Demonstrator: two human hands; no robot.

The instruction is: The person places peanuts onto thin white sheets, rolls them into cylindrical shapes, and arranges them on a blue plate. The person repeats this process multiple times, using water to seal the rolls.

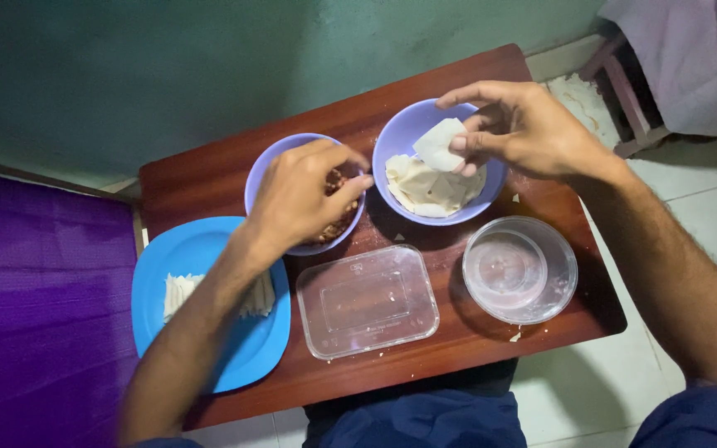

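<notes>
My left hand reaches into a lilac bowl of reddish-brown filling, fingertips pinched over it; whether it holds any filling I cannot tell. My right hand holds a folded white pastry sheet above a second lilac bowl. That bowl contains a pile of pale pastry sheets. Both bowls stand on a small dark-red wooden table.
A blue plate at the left carries pale folded pastries. A clear rectangular lid and a clear round container lie near the front. Purple cloth is at the left; a stool is at the top right.
</notes>
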